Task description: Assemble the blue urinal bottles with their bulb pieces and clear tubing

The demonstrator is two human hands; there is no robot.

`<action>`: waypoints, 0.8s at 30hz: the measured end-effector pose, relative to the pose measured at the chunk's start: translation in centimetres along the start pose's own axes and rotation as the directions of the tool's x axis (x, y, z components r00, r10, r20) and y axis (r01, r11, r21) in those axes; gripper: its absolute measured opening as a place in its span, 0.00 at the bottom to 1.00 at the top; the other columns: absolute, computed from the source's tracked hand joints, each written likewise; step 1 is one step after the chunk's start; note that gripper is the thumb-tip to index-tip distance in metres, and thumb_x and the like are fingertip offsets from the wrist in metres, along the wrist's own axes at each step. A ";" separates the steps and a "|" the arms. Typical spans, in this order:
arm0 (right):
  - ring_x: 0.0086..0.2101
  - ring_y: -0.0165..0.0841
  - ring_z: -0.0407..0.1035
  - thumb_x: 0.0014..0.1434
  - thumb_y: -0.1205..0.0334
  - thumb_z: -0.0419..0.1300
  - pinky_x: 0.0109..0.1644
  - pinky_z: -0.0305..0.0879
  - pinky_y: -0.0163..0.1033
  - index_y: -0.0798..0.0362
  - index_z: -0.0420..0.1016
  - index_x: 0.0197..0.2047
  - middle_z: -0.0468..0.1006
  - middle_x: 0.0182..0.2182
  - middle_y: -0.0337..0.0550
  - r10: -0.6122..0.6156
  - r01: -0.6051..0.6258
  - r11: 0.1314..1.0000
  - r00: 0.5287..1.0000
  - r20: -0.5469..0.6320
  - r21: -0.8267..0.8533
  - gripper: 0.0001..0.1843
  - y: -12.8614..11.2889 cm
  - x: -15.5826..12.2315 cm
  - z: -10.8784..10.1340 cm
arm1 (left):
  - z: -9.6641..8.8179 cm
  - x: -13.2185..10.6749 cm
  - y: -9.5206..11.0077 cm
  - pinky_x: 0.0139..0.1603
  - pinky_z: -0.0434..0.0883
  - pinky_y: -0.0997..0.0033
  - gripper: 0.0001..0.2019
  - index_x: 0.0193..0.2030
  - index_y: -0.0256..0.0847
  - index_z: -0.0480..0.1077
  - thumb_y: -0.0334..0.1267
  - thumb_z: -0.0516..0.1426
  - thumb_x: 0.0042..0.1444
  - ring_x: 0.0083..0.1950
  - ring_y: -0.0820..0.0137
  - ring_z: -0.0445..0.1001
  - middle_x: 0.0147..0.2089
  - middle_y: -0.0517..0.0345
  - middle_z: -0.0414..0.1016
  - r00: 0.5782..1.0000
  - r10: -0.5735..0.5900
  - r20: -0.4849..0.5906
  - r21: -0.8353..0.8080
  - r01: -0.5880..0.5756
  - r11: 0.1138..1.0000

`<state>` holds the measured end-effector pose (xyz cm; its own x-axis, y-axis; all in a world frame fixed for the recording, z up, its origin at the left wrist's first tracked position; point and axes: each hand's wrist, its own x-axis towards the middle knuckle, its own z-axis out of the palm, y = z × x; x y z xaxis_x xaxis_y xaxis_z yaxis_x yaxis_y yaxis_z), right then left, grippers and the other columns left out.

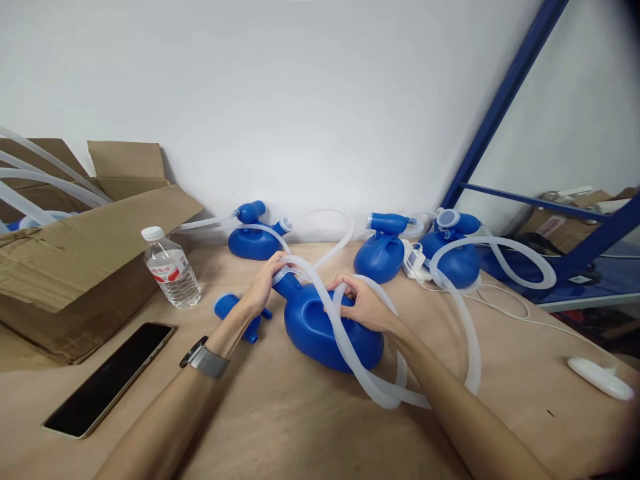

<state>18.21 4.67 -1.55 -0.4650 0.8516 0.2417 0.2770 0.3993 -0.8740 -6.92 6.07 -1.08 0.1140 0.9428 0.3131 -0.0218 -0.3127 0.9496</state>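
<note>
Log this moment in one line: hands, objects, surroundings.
left hand: at neck of blue container | right hand: gripping white tube over container | nearby: loose blue piece, water bottle, black phone

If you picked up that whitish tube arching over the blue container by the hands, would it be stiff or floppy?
The tube would probably bend easily, since it curves in loops. It seems springy rather than limp, as it arches over the blue container without visibly kinking. Its translucent look suggests hollow plastic, so it's likely light for its length.
</note>
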 end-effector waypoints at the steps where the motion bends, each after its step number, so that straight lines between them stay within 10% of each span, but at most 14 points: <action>1: 0.35 0.34 0.71 0.50 0.56 0.72 0.41 0.66 0.38 0.50 0.75 0.41 0.78 0.36 0.37 -0.001 0.001 1.000 1.000 0.000 -0.005 0.17 0.0 0.0 0.0 | 0.0 0.0 0.1 0.52 0.71 0.63 0.15 0.40 0.41 0.71 0.51 0.53 0.64 0.45 0.62 0.75 0.40 0.57 0.76 1.000 -0.004 0.000 0.012 0.004 1.000; 11: 0.36 0.36 0.74 0.51 0.54 0.73 0.43 0.69 0.40 0.49 0.75 0.44 0.80 0.34 0.37 0.020 -0.021 0.999 0.999 0.026 0.038 0.20 -0.4 -0.2 -0.2 | 1.0 -0.3 0.8 0.39 0.70 0.70 0.18 0.43 0.42 0.67 0.43 0.67 0.49 0.38 0.67 0.73 0.38 0.62 0.74 0.999 0.040 -0.007 0.292 -0.036 0.956; 24: 0.33 0.35 0.72 0.52 0.53 0.72 0.39 0.69 0.39 0.49 0.74 0.51 0.77 0.32 0.36 0.023 -0.022 0.999 0.999 0.023 -0.049 0.25 -0.4 -0.2 -0.1 | 0.3 -0.3 0.0 0.61 0.70 0.56 0.23 0.56 0.42 0.67 0.37 0.62 0.52 0.58 0.57 0.74 0.55 0.50 0.73 0.941 0.332 0.068 0.553 -0.313 0.772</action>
<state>18.32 4.35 -1.26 -0.4774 0.8527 0.2121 0.3282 0.3970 -0.8571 -6.67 5.75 -1.17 0.1681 0.7754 0.6087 0.4967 -0.6000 0.6271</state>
